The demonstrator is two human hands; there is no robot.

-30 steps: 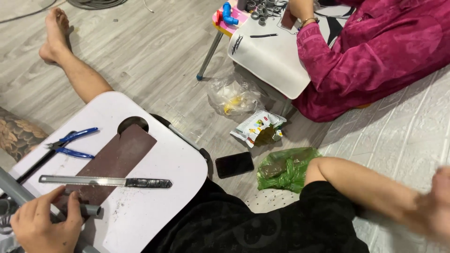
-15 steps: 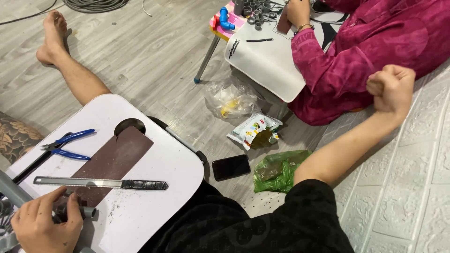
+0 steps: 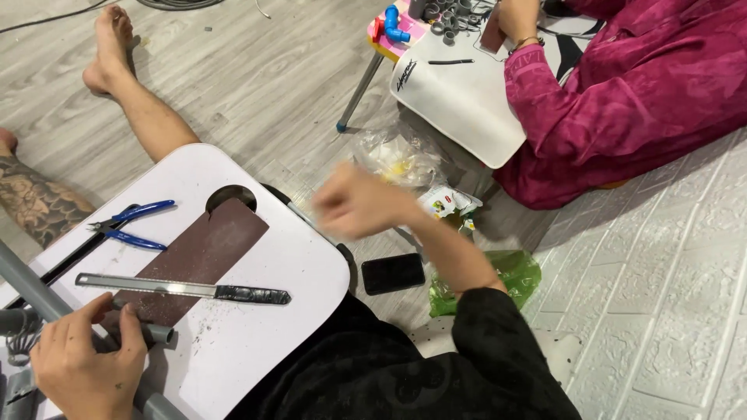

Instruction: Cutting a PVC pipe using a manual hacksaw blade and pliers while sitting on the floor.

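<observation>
Head view is looking down at a person sitting on the floor w/ a small white lap table [image 3: 257,342] over the legs. Left hand [image 3: 85,365] is resting at the table's near-left corner, fingers curled closed around a short grey pipe piece [image 3: 152,333]; the pipe is round, matte, plastic-looking, lying at the lower end of a brown sandpaper sheet [image 3: 204,253]. Right hand [image 3: 354,204] is hanging in the air over the table's right edge, blurred, so I cannot tell if its fingers are open or closed; it is holding nothing I can see.

Sandpaper is a long rectangle, dull, rough-looking, lying diagonal, partly covering a round hole in the tabletop. Across it is lying a flat metal file [image 3: 148,286] w/ a dark mottled handle. Blue-handled pliers [image 3: 132,225] are lying left of the sandpaper, apart from it. Tabletop is smooth, w/ small dark specks near the pipe.

On the grey wood-pattern floor, a black phone [image 3: 393,273] is lying just beside a crumpled green plastic bag [image 3: 513,272]. Another person in a magenta sleeve [image 3: 622,101] is sitting opposite, at a second white table [image 3: 459,101].
</observation>
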